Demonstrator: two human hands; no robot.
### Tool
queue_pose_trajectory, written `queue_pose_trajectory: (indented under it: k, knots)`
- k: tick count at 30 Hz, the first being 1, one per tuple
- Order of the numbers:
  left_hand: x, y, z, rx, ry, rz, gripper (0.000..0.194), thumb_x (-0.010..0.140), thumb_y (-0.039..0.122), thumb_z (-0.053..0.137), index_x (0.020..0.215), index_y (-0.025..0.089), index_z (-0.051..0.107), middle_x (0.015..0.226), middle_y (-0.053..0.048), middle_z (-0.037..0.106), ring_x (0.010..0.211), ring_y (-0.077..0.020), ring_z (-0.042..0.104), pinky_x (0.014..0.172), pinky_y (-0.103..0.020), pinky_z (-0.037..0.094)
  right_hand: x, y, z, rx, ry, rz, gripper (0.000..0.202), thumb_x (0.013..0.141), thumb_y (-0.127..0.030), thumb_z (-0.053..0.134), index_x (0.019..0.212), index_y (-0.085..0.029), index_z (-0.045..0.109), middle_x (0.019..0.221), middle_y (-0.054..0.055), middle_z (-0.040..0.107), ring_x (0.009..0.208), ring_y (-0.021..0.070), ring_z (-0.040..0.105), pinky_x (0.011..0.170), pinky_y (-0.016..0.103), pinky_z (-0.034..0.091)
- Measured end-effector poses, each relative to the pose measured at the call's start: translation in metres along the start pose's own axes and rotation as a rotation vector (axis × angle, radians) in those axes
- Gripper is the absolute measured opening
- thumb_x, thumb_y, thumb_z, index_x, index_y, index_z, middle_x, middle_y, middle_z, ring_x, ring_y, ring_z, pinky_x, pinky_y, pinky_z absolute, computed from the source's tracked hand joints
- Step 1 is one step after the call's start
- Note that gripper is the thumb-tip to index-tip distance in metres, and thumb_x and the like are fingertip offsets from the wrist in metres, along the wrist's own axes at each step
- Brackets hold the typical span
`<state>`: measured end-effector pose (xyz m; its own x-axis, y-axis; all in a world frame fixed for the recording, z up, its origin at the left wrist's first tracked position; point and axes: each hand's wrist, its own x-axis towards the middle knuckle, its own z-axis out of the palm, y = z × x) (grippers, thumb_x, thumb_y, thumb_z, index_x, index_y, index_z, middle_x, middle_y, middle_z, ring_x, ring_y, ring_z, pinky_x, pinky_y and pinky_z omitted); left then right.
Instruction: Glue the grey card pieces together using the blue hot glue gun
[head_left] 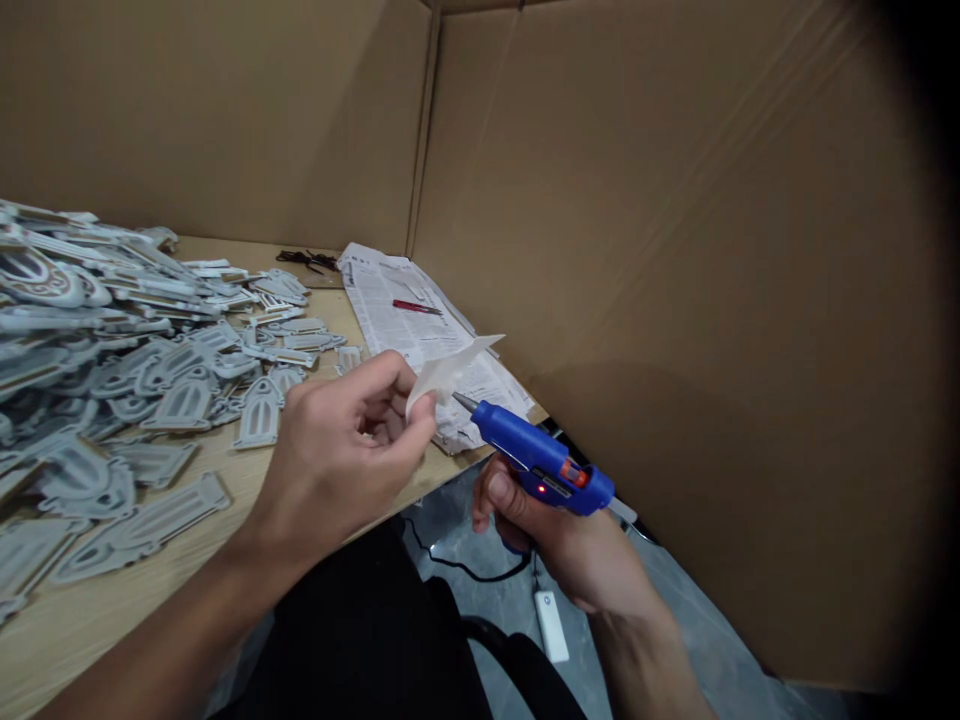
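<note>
Between the thumb and fingers of my left hand (352,440) is a thin whitish sheet piece (454,370), bent and pointed at its far end; its exact kind I cannot make out. My right hand (525,510) is wrapped round the handle of a blue hot glue gun (532,445). A small red light glows on the gun's side, and a clear glue stick (624,510) sticks out of its back. The metal nozzle points left at the whitish piece, very close to it; whether they touch I cannot tell.
Many grey-white flat cutouts (180,400) lie heaped on the wooden table (300,300) at left. Newspaper (382,285) with a red pen-like tool (416,307) covers the table's right end. Dark cable (307,260) lies behind. Cardboard walls (637,250) stand close. A white plug-like block (551,625) hangs low.
</note>
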<state>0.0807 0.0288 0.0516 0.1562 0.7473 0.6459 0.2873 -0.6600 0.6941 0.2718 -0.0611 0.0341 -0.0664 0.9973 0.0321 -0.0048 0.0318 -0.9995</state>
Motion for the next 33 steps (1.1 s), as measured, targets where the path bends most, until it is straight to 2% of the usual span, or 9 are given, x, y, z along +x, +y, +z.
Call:
queue_pose_trajectory:
  k: [7,12,14,18,21,24,26,29,33]
  knots:
    - [-0.001,-0.002,0.001,0.086,0.044,0.108,0.028,0.082,0.015,0.071,0.068,0.021,0.048,0.053,0.009,0.039,0.044,-0.0053,0.035,0.042,-0.021,0.03,-0.001,-0.003,0.006,-0.015,-0.024,0.017,0.033,0.099,-0.049,0.073,0.084,-0.02,0.071,0.079,0.005,0.067,0.057,0.012,0.046,0.051,0.026,0.031]
    - [0.003,0.001,-0.004,0.033,0.082,-0.043,0.029,0.083,0.019,0.073,0.067,0.021,0.048,0.055,0.007,0.044,0.047,-0.0068,0.04,0.041,-0.021,0.03,-0.001,-0.008,0.005,0.053,0.074,-0.033,0.032,0.1,-0.046,0.072,0.083,-0.019,0.069,0.075,0.004,0.064,0.056,0.0114,0.045,0.049,0.024,0.029]
    - [0.007,0.002,-0.006,-0.103,0.021,-0.153,0.027,0.084,0.024,0.073,0.069,0.021,0.052,0.056,0.006,0.049,0.047,-0.0081,0.044,0.041,-0.021,0.033,0.0,-0.008,0.002,0.067,0.093,-0.041,0.033,0.1,-0.045,0.072,0.082,-0.018,0.069,0.075,0.004,0.064,0.061,0.0129,0.049,0.05,0.024,0.03]
    - [0.013,0.002,-0.009,-0.502,-0.203,-0.36,0.024,0.091,0.033,0.07,0.077,0.019,0.059,0.064,0.001,0.058,0.048,-0.0096,0.05,0.045,-0.022,0.039,-0.002,-0.009,-0.003,0.041,0.155,-0.067,0.032,0.101,-0.044,0.071,0.082,-0.018,0.068,0.077,0.004,0.062,0.064,0.0142,0.049,0.051,0.025,0.031]
    - [0.015,0.002,-0.012,-0.83,-0.317,-0.521,0.028,0.097,0.035,0.064,0.077,0.018,0.053,0.065,0.002,0.05,0.05,-0.0082,0.043,0.047,-0.021,0.037,-0.006,-0.012,-0.002,-0.055,0.16,-0.092,0.032,0.101,-0.045,0.07,0.083,-0.019,0.068,0.077,0.004,0.063,0.059,0.0132,0.044,0.052,0.026,0.03]
    - [0.014,0.006,-0.016,-1.092,-0.42,-0.655,0.025,0.097,0.026,0.058,0.076,0.019,0.046,0.068,0.003,0.038,0.054,-0.0087,0.035,0.048,-0.02,0.034,-0.008,-0.016,0.005,-0.214,0.187,-0.171,0.032,0.099,-0.045,0.072,0.081,-0.019,0.068,0.074,0.003,0.061,0.06,0.0146,0.047,0.054,0.028,0.035]
    - [0.013,0.008,-0.018,-1.183,-0.486,-0.696,0.023,0.096,0.023,0.053,0.075,0.02,0.043,0.069,0.003,0.032,0.054,-0.0092,0.03,0.048,-0.02,0.032,-0.008,-0.017,0.011,-0.312,0.228,-0.27,0.028,0.098,-0.039,0.074,0.079,-0.02,0.067,0.074,0.002,0.06,0.064,0.0168,0.051,0.058,0.029,0.039]
    - [0.013,0.008,-0.019,-1.264,-0.56,-0.768,0.022,0.094,0.02,0.046,0.073,0.02,0.039,0.067,0.004,0.027,0.051,-0.0094,0.022,0.048,-0.021,0.032,-0.007,-0.014,0.018,-0.435,0.205,-0.411,0.015,0.097,-0.027,0.072,0.084,-0.021,0.067,0.081,0.002,0.061,0.07,0.0194,0.056,0.065,0.031,0.043]
    - [0.012,0.003,-0.019,-1.326,-0.642,-0.834,0.019,0.09,0.018,0.043,0.073,0.021,0.036,0.063,0.006,0.022,0.049,-0.0096,0.016,0.051,-0.021,0.033,-0.004,-0.013,0.017,-0.584,0.188,-0.448,0.012,0.096,-0.014,0.06,0.088,-0.022,0.065,0.088,0.003,0.062,0.076,0.0212,0.059,0.071,0.032,0.044]
